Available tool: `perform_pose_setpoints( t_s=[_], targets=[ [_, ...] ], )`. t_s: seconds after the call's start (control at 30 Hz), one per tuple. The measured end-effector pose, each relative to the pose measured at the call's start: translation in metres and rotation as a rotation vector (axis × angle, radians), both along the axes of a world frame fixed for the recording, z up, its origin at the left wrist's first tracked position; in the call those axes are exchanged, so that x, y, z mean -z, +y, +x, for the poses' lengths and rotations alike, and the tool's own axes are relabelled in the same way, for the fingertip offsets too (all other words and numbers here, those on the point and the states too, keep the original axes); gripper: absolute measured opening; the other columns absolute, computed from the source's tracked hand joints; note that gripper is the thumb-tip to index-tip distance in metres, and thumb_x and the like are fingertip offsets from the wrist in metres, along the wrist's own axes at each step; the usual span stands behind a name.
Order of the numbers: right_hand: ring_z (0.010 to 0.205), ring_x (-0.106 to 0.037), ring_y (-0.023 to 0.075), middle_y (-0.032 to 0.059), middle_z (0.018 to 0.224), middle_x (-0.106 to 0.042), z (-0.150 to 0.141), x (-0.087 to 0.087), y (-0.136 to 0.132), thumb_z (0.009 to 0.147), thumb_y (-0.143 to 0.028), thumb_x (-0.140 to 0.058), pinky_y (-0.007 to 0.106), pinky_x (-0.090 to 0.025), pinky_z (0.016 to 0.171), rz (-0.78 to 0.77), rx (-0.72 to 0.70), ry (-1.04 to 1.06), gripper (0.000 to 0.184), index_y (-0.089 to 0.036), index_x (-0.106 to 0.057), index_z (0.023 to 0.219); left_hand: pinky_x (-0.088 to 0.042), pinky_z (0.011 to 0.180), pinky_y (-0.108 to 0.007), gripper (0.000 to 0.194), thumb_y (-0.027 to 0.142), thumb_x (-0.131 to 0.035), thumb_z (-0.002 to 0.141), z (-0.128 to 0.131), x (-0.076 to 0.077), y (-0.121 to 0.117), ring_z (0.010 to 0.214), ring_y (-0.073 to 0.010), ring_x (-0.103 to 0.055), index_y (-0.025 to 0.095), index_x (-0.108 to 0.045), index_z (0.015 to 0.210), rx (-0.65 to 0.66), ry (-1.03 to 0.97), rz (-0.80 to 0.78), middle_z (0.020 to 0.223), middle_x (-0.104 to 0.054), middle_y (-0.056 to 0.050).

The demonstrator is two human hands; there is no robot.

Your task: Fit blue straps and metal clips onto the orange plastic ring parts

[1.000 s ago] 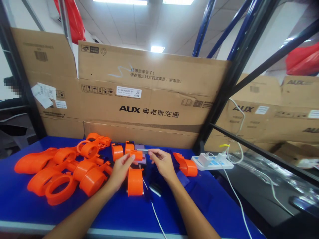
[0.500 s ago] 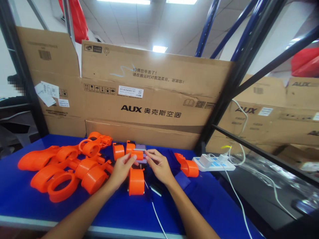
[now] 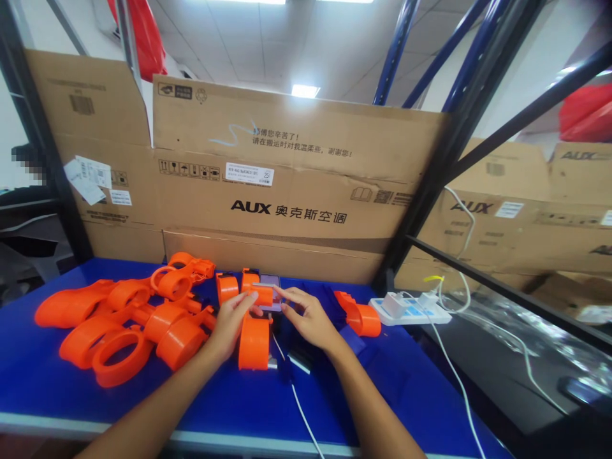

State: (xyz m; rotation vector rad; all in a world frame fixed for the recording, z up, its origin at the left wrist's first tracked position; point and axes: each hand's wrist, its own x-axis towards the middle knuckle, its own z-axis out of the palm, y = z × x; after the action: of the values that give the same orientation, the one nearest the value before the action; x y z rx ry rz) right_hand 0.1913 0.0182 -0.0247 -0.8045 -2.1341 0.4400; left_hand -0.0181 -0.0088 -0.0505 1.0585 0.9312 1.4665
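My left hand (image 3: 233,324) is closed around an orange plastic part (image 3: 262,295), thumb on top. A wide orange ring (image 3: 254,344) hangs just below this part and seems to belong to it; a small metal piece shows at its lower right. At the part's right end, my right hand (image 3: 308,319) has thumb and forefinger nearly together; whatever lies between the fingertips is too small to make out. Behind the part, a flat phone-like device (image 3: 270,280) is half hidden. Two more orange rings (image 3: 227,288) stand close by at the back left.
Several orange ring-shaped parts (image 3: 179,344) are heaped on the blue tabletop (image 3: 201,408) at left. At right lie another orange part (image 3: 363,319) and a white power strip (image 3: 415,312). A white cable (image 3: 303,414) runs to the front edge. Cardboard (image 3: 287,242) stands behind.
The orange part has tilted a little and its lower ring has swung left, uncovering a small metal piece. My right fingertips have shifted slightly at the part's right end.
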Motion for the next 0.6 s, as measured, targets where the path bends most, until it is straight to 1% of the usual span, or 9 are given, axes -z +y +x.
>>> perform_pose_setpoints(
  t_s=[0.07,0.13,0.2,0.3,0.43,0.6],
  targets=[
    [0.098,-0.063,0.0227,0.0081,0.111,-0.07,0.004,-0.002,-0.001,0.094,-0.023,-0.058,0.038,-0.049,0.091,0.011,0.036,-0.166,0.044,-0.026,-0.062,0.138,-0.044,0.054,-0.026,0.047,0.06,-0.077,0.071,-0.002,-0.001,0.001,0.054,-0.0155,-0.059,0.013,-0.07,0.068,-0.017,-0.09,-0.071,0.065,-0.068,-0.006],
    [0.105,-0.06,0.0255,0.0101,0.115,-0.07,0.006,-0.002,-0.004,0.09,-0.023,-0.064,0.041,-0.045,0.096,0.022,0.072,-0.325,0.042,-0.024,-0.066,0.132,-0.044,0.051,-0.026,0.048,0.06,-0.078,0.069,-0.004,-0.001,0.002,0.051,-0.0151,-0.058,0.013,-0.069,0.066,-0.029,-0.131,-0.115,0.062,-0.066,-0.006],
    [0.109,-0.057,0.0279,0.011,0.117,-0.069,0.007,-0.002,-0.006,0.087,-0.026,-0.068,0.044,-0.041,0.098,0.022,0.097,-0.453,0.039,-0.024,-0.068,0.127,-0.044,0.049,-0.026,0.048,0.06,-0.08,0.067,-0.005,-0.001,0.004,0.049,-0.0148,-0.058,0.012,-0.07,0.067,-0.027,-0.148,-0.137,0.061,-0.066,-0.006],
    [0.108,-0.055,0.0296,0.0101,0.112,-0.068,0.004,0.0,-0.011,0.088,-0.033,-0.068,0.046,-0.037,0.097,-0.006,0.128,-0.582,0.039,-0.028,-0.068,0.126,-0.044,0.048,-0.025,0.048,0.059,-0.081,0.066,-0.004,0.0,0.004,0.048,-0.0141,-0.057,0.013,-0.07,0.067,-0.017,-0.154,-0.145,0.06,-0.065,-0.005],
    [0.106,-0.055,0.0304,0.009,0.105,-0.068,-0.002,0.001,-0.015,0.089,-0.037,-0.067,0.046,-0.034,0.092,-0.036,0.148,-0.644,0.031,-0.029,-0.071,0.119,-0.045,0.048,-0.025,0.049,0.06,-0.081,0.066,-0.002,0.0,0.003,0.049,-0.0143,-0.058,0.013,-0.068,0.065,-0.006,-0.149,-0.14,0.06,-0.065,-0.005],
    [0.102,-0.056,0.0275,0.0076,0.099,-0.068,0.0,0.0,-0.014,0.091,-0.036,-0.065,0.039,-0.035,0.087,-0.031,0.174,-0.6,0.021,-0.026,-0.07,0.108,-0.044,0.048,-0.024,0.049,0.06,-0.08,0.067,-0.002,-0.001,0.002,0.049,-0.0138,-0.057,0.013,-0.069,0.066,-0.012,-0.14,-0.142,0.059,-0.064,-0.004]
  ],
)
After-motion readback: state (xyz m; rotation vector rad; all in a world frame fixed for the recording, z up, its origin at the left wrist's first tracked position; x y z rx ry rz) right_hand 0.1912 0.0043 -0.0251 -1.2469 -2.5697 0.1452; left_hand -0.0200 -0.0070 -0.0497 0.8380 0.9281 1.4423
